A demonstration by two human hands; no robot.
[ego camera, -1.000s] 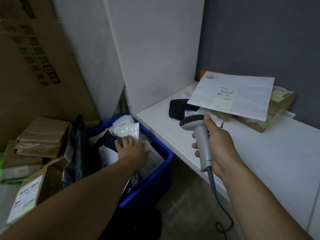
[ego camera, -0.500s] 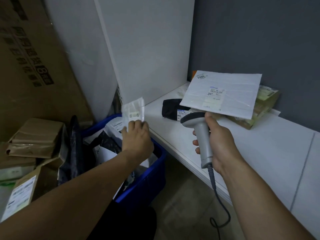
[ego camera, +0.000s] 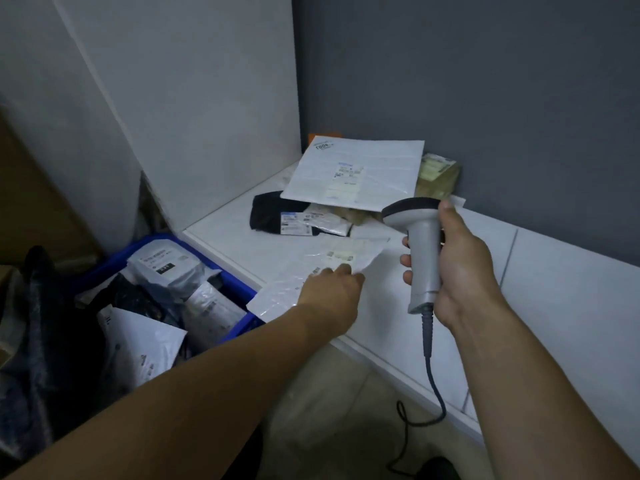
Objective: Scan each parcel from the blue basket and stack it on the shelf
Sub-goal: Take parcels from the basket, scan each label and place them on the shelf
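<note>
My left hand [ego camera: 329, 294] grips a thin clear plastic parcel [ego camera: 311, 271] with a small label, held flat over the front edge of the white shelf [ego camera: 554, 289]. My right hand [ego camera: 457, 268] holds a grey barcode scanner [ego camera: 420, 251] upright, its head just right of the parcel's far corner. The blue basket [ego camera: 239, 289] stands on the floor at the shelf's left end, holding several grey, white and black bagged parcels. At the back of the shelf lies a pile: a large white mailer [ego camera: 356, 171] on a black parcel [ego camera: 273, 213] and a brown box [ego camera: 438, 174].
A white upright panel [ego camera: 207, 98] closes the shelf's left side and a dark grey wall [ego camera: 485, 98] its back. The scanner's cable [ego camera: 429, 375] hangs down to the floor. Dark bags [ego camera: 34, 341] lie left of the basket.
My left hand has lifted the clear parcel out of the basket and carried it right, over the shelf edge beside the scanner. The view has swung to the right.
</note>
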